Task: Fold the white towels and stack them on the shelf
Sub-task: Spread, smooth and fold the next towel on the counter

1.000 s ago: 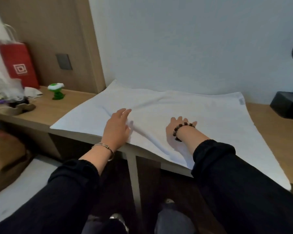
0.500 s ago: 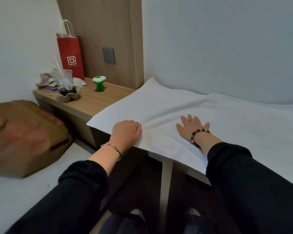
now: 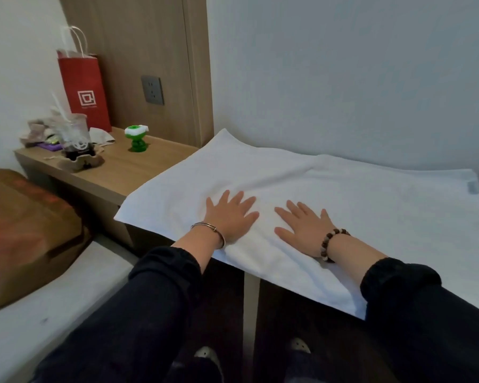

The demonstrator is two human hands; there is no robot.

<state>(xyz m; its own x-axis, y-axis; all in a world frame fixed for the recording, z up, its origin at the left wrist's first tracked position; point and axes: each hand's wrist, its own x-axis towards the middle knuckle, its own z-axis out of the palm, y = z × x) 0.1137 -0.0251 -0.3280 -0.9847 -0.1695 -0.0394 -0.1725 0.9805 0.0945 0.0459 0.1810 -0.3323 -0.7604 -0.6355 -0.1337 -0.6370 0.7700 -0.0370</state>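
White towel (image 3: 343,205) spread flat across the wooden desk (image 3: 127,167), near edge overhanging | left hand (image 3: 230,217) and right hand (image 3: 304,228) side by side, fingers splayed, pressing down, gripping nothing | progress: smoothing stage I'd say, no fold visible (no stack either), basically everything left

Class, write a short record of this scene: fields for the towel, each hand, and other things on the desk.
Towel: white towel spread flat on the wooden desk
Left hand: palm down on towel, fingers spread
Right hand: palm down on towel, fingers spread
Also on desk: red paper bag, green toy, plastic cup
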